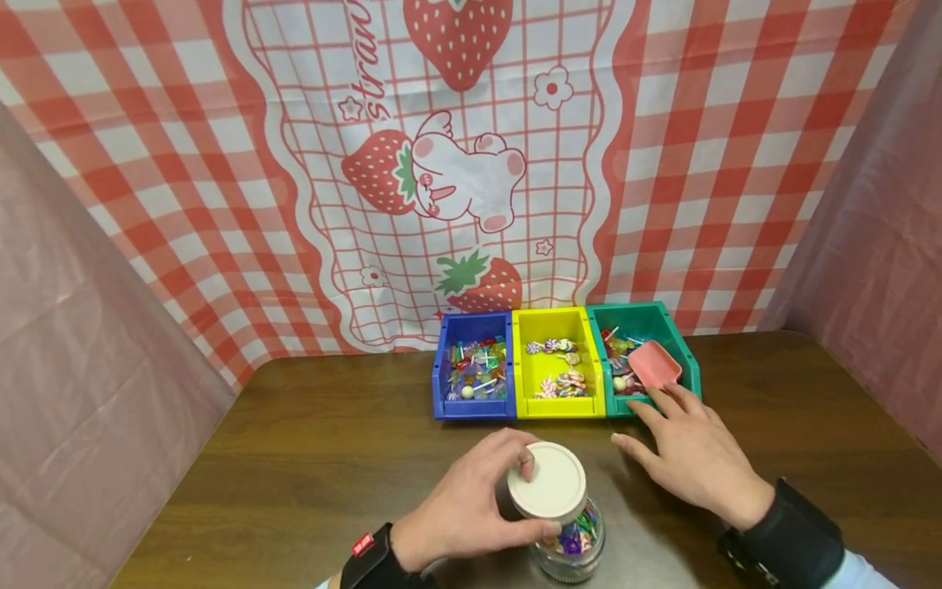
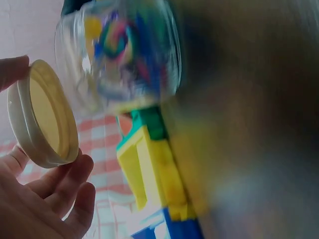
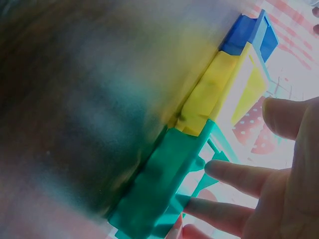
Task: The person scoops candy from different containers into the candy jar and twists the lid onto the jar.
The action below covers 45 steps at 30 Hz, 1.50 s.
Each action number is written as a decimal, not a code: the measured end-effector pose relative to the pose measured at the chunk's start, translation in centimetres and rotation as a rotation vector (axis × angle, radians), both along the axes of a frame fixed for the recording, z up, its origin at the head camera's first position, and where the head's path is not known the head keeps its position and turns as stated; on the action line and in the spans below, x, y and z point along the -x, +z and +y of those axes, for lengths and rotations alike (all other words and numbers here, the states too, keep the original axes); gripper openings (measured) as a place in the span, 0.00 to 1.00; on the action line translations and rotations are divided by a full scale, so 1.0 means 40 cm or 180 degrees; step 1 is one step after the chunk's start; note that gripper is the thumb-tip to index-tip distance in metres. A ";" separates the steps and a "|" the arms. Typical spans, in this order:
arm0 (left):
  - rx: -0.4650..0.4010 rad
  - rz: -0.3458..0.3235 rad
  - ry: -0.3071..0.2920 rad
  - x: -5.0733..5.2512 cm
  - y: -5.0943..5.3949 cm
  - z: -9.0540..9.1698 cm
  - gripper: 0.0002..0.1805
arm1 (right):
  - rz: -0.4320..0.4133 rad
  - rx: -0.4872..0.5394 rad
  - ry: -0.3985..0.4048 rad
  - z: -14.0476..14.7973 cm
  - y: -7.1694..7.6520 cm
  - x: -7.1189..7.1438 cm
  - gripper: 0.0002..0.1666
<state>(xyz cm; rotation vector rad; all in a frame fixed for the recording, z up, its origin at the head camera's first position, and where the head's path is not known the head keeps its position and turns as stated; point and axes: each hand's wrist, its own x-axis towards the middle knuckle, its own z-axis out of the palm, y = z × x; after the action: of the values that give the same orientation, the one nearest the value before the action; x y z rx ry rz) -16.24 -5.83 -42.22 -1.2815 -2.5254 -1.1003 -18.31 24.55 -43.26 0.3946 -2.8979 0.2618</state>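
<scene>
My left hand [image 1: 471,499] grips a cream jar lid [image 1: 548,481] by its rim, thumb on one side and fingers on the other. Just under the lid stands a glass jar [image 1: 570,564] filled with colourful wrapped candies; in the left wrist view the lid [image 2: 50,114] is apart from the jar's mouth. At the green bin [image 1: 688,372] on the right, my right hand [image 1: 695,450] reaches over the front edge with its fingers spread. A pink scoop [image 1: 653,366] lies on the candies in that bin, near these fingertips; whether they touch it is unclear.
A yellow bin [image 1: 526,327] with swirl lollipops and a blue bin [image 1: 474,409] with mixed candies adjoin the green one in a row. All stand on a brown wooden table [image 1: 316,458], before a red-and-white checked cloth [image 1: 692,164] with strawberries.
</scene>
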 end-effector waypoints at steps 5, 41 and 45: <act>0.0188 0.0115 -0.0057 -0.019 -0.013 0.018 0.26 | 0.0031 -0.0010 0.0021 -0.001 0.006 0.002 0.40; 0.0929 -0.0558 0.0067 -0.030 -0.034 0.030 0.68 | 0.0325 0.0738 0.1046 -0.115 0.085 -0.143 0.49; 0.0897 -0.0595 0.0034 -0.027 -0.037 0.029 0.67 | 0.0142 0.0691 0.1223 -0.138 0.081 -0.165 0.53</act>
<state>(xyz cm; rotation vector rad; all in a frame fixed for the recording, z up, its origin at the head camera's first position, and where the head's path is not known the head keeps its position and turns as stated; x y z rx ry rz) -15.16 -4.65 -43.71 -1.2765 -2.9086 -0.9263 -11.73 19.05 -40.04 0.9018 -2.6907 0.6102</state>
